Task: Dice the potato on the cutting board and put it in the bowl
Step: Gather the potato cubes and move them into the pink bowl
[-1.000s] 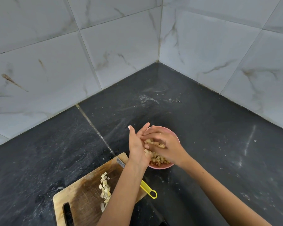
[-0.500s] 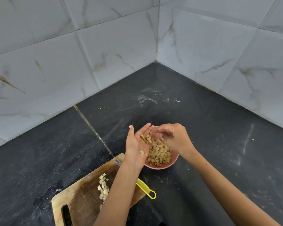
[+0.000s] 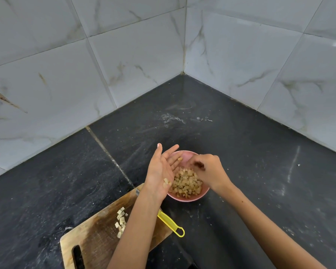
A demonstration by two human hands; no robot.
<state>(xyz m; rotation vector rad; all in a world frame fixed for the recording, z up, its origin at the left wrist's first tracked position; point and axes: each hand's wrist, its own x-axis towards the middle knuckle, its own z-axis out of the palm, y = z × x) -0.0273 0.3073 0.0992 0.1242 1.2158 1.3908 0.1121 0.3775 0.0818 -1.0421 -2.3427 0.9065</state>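
1. A wooden rectangular cutting board (image 3: 97,235) with a few pale potato cubes (image 3: 121,220) and a yellow-handled knife (image 3: 171,224) is seen nearest on the black stone worktop (image 3: 260,152).
2. Beyond, a pink round bowl (image 3: 188,198) of diced potato (image 3: 186,183) is shown.
3. Above it, the left hand (image 3: 161,171) is held flat, its grip released, bits stuck to the palm; the right hand (image 3: 209,171) is curled, fingers bent, nothing visibly held.

A pink bowl (image 3: 188,198) on the dark countertop holds a heap of pale diced potato (image 3: 186,183). Just beside it, a worn wooden cutting board (image 3: 97,235) with a slotted handle carries a small cluster of remaining potato cubes (image 3: 121,220) near its center.
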